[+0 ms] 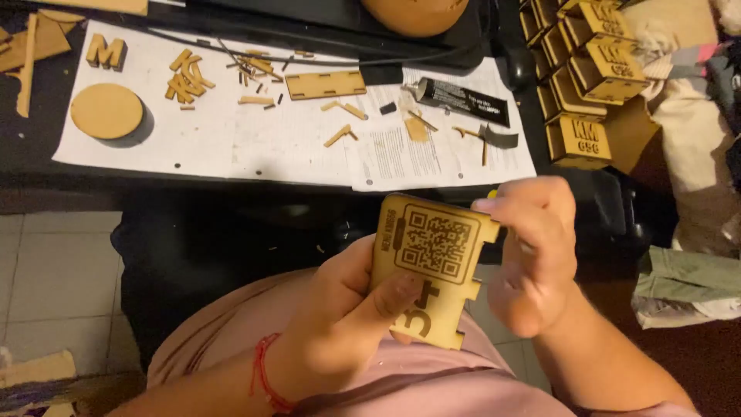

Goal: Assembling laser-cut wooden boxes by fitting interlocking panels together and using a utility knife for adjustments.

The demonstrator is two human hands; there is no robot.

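**Two hands, one engraved wooden panel, above a table of cut parts**

A person holds a single flat, notched, light-brown wooden panel [429, 266], engraved with a square pixel code and large cut-out figures, in front of the body and below the near edge of the black table [93, 189]. The left hand [340, 320] has its grip closed on the panel's lower left side, thumb pressed flat on the face. The right hand [532, 251] has its grip closed on the panel's upper right edge, fingers curled over the notched rim.

On the table lie white printed paper sheets [309, 150], at least three, overlapping. At their left sits one round wooden disc [106, 110]; just above it stands one thick wooden letter [106, 52], and to its right a small heap of loose wooden letters [185, 77], too jumbled to count. One long slotted wooden strip [325, 84] lies near the middle, with thin offcuts scattered around it. One black glue tube [461, 101], label facing up, lies to the right. At the table's far right stands a stack of assembled wooden boxes [583, 69] with engraved fronts, at least seven visible.
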